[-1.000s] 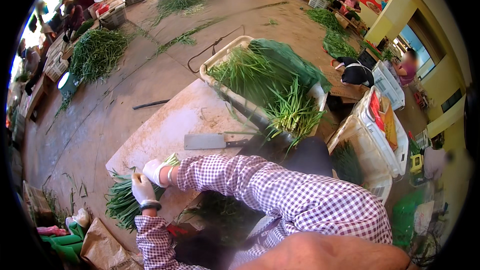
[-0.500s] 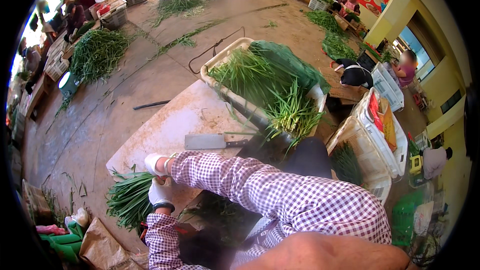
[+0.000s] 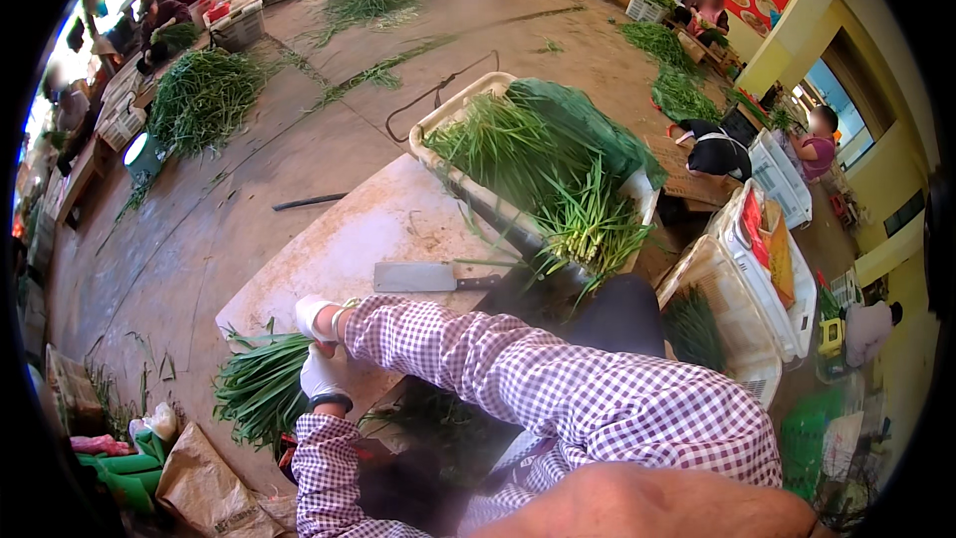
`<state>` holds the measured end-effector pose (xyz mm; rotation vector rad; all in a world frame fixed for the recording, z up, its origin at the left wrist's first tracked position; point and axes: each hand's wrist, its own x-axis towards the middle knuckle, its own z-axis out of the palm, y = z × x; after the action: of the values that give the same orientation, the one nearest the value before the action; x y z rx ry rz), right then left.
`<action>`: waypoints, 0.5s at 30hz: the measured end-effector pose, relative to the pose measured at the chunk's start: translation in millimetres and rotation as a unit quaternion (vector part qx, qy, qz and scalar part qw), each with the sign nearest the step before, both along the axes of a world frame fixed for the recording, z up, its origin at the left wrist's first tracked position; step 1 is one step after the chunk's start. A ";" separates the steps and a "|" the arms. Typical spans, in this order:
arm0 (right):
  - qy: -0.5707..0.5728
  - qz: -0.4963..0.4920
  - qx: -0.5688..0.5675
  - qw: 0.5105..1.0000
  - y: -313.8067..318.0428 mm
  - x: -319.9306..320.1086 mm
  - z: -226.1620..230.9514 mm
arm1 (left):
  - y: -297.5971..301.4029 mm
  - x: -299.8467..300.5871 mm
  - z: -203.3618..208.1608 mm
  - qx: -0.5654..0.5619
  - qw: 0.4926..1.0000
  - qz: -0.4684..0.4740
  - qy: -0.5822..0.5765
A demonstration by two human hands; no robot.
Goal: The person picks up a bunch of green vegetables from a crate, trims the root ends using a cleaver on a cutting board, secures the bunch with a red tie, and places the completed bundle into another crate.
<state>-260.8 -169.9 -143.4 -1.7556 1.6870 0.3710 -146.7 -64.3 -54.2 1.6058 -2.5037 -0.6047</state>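
My left hand [image 3: 325, 377] and right hand [image 3: 315, 317] meet at the greens [image 3: 261, 387].
The greens fan out at the lower left of the frame; whether my hands are clamped on them, I can't tell. The knife [image 3: 413, 278] lies mid-frame on the desk [image 3: 344, 234].

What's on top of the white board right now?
On the white board lie a cleaver, a thin green stalk and brown smears. The green bunch, left hand and right hand are at its near-left edge. Whatever they and the right sleeve cover can't be seen.
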 end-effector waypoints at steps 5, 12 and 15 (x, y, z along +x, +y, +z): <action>-0.083 -0.049 -0.075 0.992 1.8 -0.1 8.1 | -6.3 28.1 13.8 0.081 0.993 -0.029 0.080; -0.110 -0.047 -0.115 0.986 14.7 -31.8 32.9 | -17.8 14.9 -20.7 0.018 0.996 0.054 0.071; -0.301 -0.334 0.007 0.893 45.1 5.7 89.6 | -7.6 31.9 -10.2 0.034 0.996 0.078 0.025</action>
<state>-255.1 -124.8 -53.8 -1.0094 1.6617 -0.4328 -114.9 -72.0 -64.4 1.7653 -2.3196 -0.7061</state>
